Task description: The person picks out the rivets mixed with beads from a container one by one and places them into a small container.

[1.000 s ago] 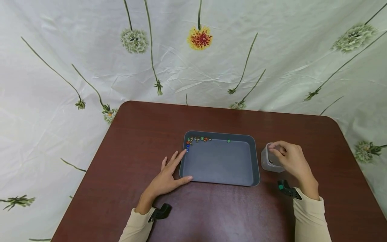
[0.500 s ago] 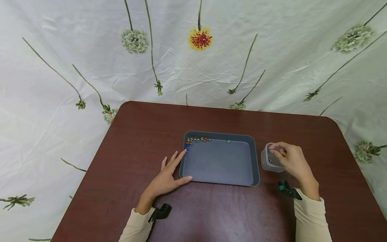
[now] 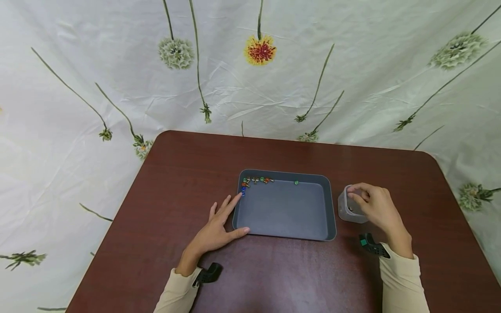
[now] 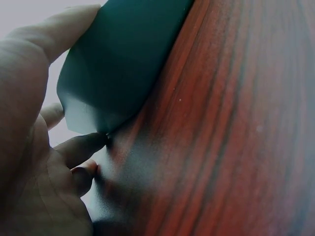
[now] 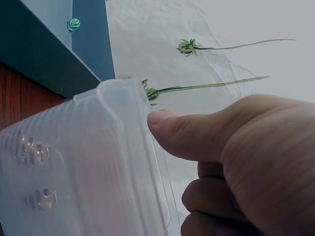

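Note:
In the head view, a dark grey tray [image 3: 285,213] lies on the table with small coloured marbles [image 3: 243,191] and shiny metallic pieces lined along its far left corner. A green marble [image 3: 296,182] sits apart near the far side. My left hand [image 3: 214,232] rests at the tray's left side, fingers spread, fingertips at the rim. My right hand [image 3: 375,204] is over a clear plastic container [image 3: 346,213], fingers curled and thumb near the index fingertip; I cannot tell whether they pinch anything. Small metallic pieces [image 5: 45,200] show through the container's wall in the right wrist view.
The dark red-brown wooden table [image 3: 195,165] has rounded far corners. Behind it hangs a white cloth [image 3: 219,78] with a flower print. Black wrist devices [image 3: 210,273] are on both wrists, beside beige sleeves.

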Demonstrator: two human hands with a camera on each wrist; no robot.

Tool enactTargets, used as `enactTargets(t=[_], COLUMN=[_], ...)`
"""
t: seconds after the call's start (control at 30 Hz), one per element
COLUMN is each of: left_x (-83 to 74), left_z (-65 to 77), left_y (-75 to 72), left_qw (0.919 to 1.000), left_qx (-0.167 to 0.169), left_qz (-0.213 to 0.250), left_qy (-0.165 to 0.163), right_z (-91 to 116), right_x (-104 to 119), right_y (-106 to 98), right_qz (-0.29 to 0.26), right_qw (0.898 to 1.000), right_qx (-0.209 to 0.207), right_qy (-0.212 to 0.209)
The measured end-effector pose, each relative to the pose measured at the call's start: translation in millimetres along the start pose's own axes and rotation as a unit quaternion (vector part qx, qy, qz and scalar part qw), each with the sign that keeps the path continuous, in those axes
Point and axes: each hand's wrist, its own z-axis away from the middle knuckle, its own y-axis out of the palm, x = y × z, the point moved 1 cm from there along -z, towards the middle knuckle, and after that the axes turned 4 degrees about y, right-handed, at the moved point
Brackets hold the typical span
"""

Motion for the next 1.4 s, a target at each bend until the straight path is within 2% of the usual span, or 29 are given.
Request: enactTargets(t=[0.57,1.03,1.4], left_x=[2.8,0.5,-1.6], left_z=[0.4,0.9,1.0], left_y=[0.6,-1.0,-1.2], left_qw=[1.0000,1.0000,1.0000], left_qx=[-0.002,-0.002,-0.001], left_qz=[-0.004,-0.002,0.000], left_qy=[0.001,-0.003,0.000], right_z=[-9.5,-28.6,-42.0], right_x=[12.6,36.5,42.6], right_y=[2.2,20.1,39.4], right_qz=[0.002,-0.004,-0.009], right_qw=[1.000,0.998,0.995], right_qx=[0.012,0.059,0.088], right_qy=[-0.013,-0.032,-0.044])
